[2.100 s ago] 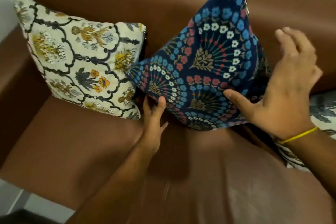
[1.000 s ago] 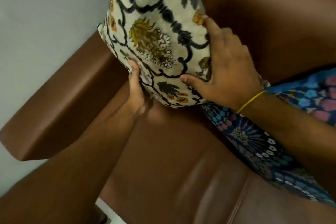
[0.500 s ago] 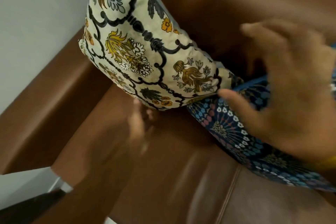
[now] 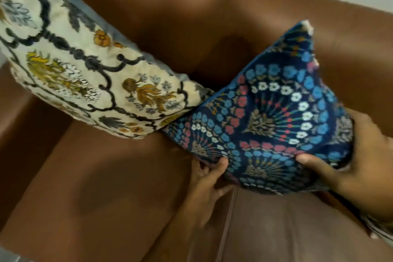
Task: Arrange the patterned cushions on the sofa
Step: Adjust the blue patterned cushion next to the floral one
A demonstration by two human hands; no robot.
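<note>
A cream cushion with black scrollwork and yellow flowers leans in the sofa's left corner against the backrest; neither hand touches it. To its right stands a navy blue cushion with blue, red and white flowers, tilted on one corner and touching the cream one. My left hand grips its lower left edge, thumb on the front. My right hand holds its right side, thumb pressed on the front. Both rest on the brown leather sofa.
The sofa's left armrest rises beside the cream cushion. The backrest runs behind both cushions, with a pale wall above. A seam divides the seat cushions. A bit of patterned fabric shows at the right edge.
Both hands have left the cream cushion, which now leans in the left corner, and have taken hold of the navy blue cushion. The view has swung right.
</note>
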